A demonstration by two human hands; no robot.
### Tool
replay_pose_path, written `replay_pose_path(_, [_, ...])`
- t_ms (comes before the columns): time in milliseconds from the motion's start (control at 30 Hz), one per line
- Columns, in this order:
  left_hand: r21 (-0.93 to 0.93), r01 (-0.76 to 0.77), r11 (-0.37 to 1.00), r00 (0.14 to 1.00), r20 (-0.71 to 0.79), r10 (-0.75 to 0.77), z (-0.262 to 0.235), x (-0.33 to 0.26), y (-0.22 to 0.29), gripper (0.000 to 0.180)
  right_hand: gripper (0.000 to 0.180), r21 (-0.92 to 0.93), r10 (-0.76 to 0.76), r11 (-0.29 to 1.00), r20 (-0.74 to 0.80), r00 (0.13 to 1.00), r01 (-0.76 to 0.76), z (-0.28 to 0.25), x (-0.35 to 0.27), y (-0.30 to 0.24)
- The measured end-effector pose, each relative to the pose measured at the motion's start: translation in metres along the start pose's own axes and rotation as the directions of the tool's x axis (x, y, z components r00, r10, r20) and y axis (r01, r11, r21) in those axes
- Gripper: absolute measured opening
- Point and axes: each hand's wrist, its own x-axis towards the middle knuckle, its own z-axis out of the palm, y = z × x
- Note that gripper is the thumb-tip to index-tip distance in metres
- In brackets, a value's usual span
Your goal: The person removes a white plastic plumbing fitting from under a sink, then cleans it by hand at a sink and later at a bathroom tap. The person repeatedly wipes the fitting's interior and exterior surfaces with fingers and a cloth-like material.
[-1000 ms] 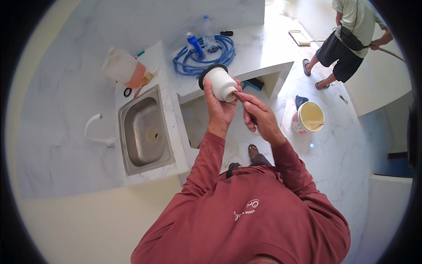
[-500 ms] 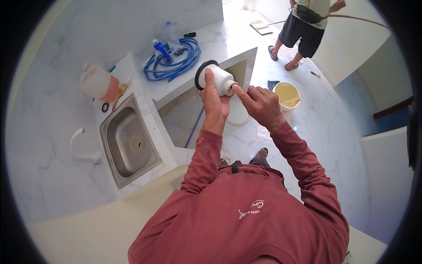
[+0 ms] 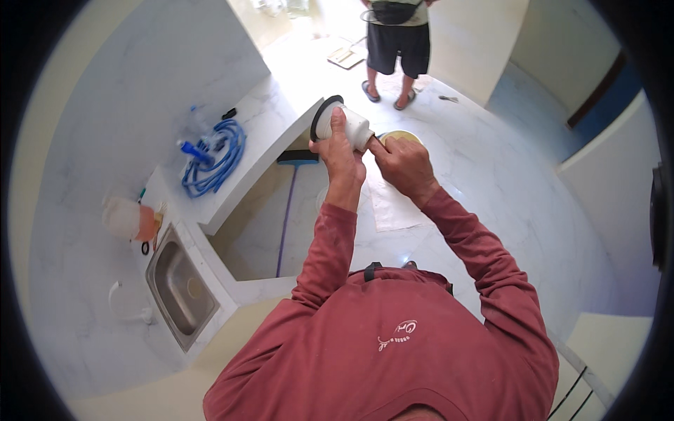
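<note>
A white plastic sink drain (image 3: 358,126) with a black rubber ring round its wide end is tilted in front of me, above the floor. Wrapped about its body, my left hand (image 3: 342,160) has the thumb lying along the near side. At the narrow outlet end is my right hand (image 3: 407,168), its index fingertip on or just inside the opening and the other fingers curled in. The hand hides the tip of that finger, so how deep it sits I cannot tell.
At left are a steel sink (image 3: 215,306), a white faucet (image 3: 118,302), a jug of orange liquid (image 3: 126,219) and a coiled blue hose (image 3: 239,161). A purple-handled squeegee (image 3: 285,224) stands under the counter. Beyond my right hand are a bucket (image 3: 401,133) and another person (image 3: 399,50).
My view has turned to the right and shifted, so the counter and the other person appear farther left. Both hands keep the drain, the right finger still at its outlet.
</note>
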Motion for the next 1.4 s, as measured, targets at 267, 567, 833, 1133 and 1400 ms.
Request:
replay_pose_path(267, [-0.007,0.142,0.99,0.965,0.225,-0.137,0.05,0.006,-0.117,0.08,0.035,0.507,0.388,0.657,0.408,0.827,-0.558,-0.021,-0.056,0.082])
replay_pose_path(567, [0.281,0.269,0.921,0.946,0.103,-0.307,0.164,0.008,-0.215,0.092,0.023,-0.275,0.389,0.902,0.181,0.903,-0.333,-0.015,-0.077,0.211])
replay_pose_path(833, [0.067,0.548,0.834,0.705,0.499,-0.504,0.215,0.035,-0.281,0.065,0.033,0.737,0.602,-0.356,0.651,0.463,-0.575,-0.081,-0.117,0.284])
replay_pose_path(1133, [0.15,0.527,0.837,0.701,0.479,-0.528,0.289,0.024,-0.396,0.062,0.019,0.242,0.637,0.739,0.053,0.769,-0.628,-0.075,-0.132,0.413])
replay_pose_path(1400, [0.124,0.31,0.943,0.85,0.408,-0.333,0.374,-0.032,-0.493,0.066,0.019,0.803,0.584,-0.486,0.592,0.556,-0.345,-0.067,-0.18,0.534])
